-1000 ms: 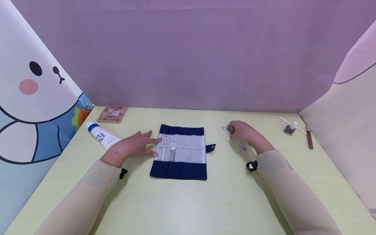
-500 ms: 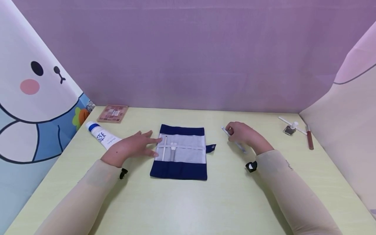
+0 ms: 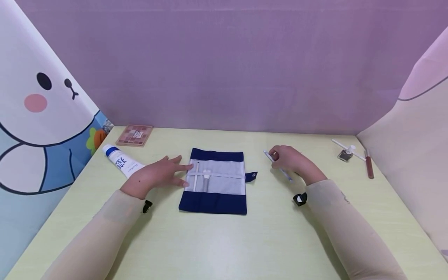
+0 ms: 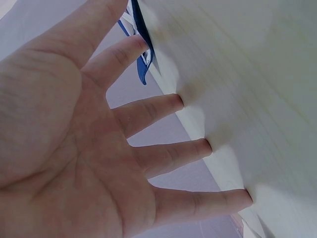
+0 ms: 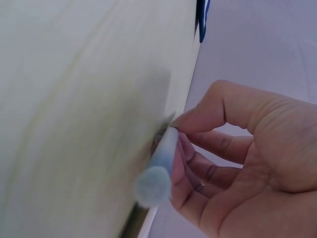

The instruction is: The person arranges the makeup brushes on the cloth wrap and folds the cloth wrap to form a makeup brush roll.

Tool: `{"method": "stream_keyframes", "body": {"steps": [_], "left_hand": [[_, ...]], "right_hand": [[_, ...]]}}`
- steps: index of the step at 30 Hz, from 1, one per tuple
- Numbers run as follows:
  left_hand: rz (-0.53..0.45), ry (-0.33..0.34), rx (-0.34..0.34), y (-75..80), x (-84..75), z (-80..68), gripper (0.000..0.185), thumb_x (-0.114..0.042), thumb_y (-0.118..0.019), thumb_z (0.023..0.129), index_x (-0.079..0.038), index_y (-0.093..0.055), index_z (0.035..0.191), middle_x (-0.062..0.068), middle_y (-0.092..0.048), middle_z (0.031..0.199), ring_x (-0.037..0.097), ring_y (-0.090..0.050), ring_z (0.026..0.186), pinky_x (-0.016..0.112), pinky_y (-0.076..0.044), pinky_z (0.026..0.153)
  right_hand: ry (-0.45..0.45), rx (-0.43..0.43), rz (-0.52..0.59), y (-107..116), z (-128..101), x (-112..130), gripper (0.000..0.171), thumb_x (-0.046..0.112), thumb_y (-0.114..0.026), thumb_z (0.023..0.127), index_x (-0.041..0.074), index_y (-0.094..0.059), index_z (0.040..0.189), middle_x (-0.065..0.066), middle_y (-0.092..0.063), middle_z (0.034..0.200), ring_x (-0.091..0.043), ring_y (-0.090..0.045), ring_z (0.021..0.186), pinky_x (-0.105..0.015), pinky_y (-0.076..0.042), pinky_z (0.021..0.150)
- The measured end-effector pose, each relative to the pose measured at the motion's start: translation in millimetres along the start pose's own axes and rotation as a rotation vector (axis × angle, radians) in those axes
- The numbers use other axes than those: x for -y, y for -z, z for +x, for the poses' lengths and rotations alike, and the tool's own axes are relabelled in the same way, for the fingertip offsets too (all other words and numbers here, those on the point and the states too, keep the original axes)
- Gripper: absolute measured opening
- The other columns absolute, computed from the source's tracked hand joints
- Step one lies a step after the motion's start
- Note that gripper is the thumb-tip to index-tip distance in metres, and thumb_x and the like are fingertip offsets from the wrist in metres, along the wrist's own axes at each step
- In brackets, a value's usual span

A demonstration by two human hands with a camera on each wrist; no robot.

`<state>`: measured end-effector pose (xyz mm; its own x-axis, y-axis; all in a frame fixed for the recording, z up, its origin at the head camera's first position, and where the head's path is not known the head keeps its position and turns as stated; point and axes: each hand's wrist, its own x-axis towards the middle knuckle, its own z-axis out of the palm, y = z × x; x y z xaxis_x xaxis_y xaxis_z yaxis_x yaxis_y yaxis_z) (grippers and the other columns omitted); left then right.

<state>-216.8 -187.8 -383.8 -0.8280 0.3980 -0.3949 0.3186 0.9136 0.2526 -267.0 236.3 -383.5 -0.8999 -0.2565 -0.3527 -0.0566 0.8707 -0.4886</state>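
Pen point(image 3: 279, 167) pinched by right hand point(image 3: 290, 160) | left hand point(image 3: 154, 175) flat, fingers on pouch point(image 3: 214, 181) edge | bare tabletop point(image 3: 224, 241) nearer

The worktop point(image 3: 224, 241) is pale yellow-green. The fabric roll point(image 3: 214, 181) is navy with a light grey middle panel. The tube point(image 3: 120, 160) is white with a blue cap and blue lettering. The palette point(image 3: 134, 135) shows pink and brown squares. The pen point(image 3: 279, 166) is pale blue-white.

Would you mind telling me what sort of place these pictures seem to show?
Probably a staged tabletop booth for handling cosmetics: a pale table screened by a purple backdrop and a cartoon rabbit panel, with an eyeshadow palette, a white tube and an open blue roll-up pouch laid out.
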Motion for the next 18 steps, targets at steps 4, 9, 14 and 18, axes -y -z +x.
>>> {"method": "stream_keyframes", "body": {"steps": [4, 9, 14, 18], "left_hand": [[0.006, 0.002, 0.003, 0.9, -0.3, -0.6, 0.077, -0.053, -0.071, 0.099, -0.030, -0.040, 0.166, 0.029, -0.020, 0.176, 0.069, -0.016, 0.156, 0.079, -0.031, 0.122], [0.009, 0.002, 0.000, 0.8, -0.2, -0.7, 0.077, -0.054, -0.071, 0.099, -0.031, -0.040, 0.166, 0.029, -0.020, 0.176, 0.069, -0.017, 0.156, 0.079, -0.032, 0.122], [0.008, 0.002, -0.004, 0.5, 0.1, -0.2, 0.077, -0.053, -0.072, 0.099, -0.031, -0.040, 0.165, 0.029, -0.020, 0.177, 0.069, -0.017, 0.156, 0.079, -0.032, 0.121], [0.007, 0.000, -0.006, 0.5, 0.3, -0.1, 0.077, -0.053, -0.072, 0.099, -0.031, -0.041, 0.165, 0.029, -0.020, 0.176, 0.069, -0.017, 0.156, 0.079, -0.033, 0.121]], "right_hand": [[0.001, -0.010, 0.004, -1.7, 0.9, -1.2, 0.050, 0.010, -0.069, 0.099, 0.002, -0.057, 0.146, -0.021, -0.065, 0.138, -0.031, -0.064, 0.113, -0.045, -0.058, 0.097], [0.008, -0.020, 0.015, -2.8, 1.3, -2.5, 0.050, 0.009, -0.069, 0.098, 0.001, -0.057, 0.146, -0.021, -0.065, 0.136, -0.031, -0.063, 0.113, -0.046, -0.057, 0.099], [0.012, -0.023, 0.036, -2.4, 0.9, -4.0, 0.052, 0.008, -0.069, 0.099, 0.002, -0.055, 0.148, -0.021, -0.065, 0.135, -0.032, -0.065, 0.112, -0.044, -0.058, 0.096], [0.057, -0.039, 0.005, -0.9, 1.3, -4.1, 0.053, 0.007, -0.069, 0.098, 0.001, -0.055, 0.149, -0.022, -0.066, 0.136, -0.033, -0.065, 0.116, -0.047, -0.058, 0.099]]}}
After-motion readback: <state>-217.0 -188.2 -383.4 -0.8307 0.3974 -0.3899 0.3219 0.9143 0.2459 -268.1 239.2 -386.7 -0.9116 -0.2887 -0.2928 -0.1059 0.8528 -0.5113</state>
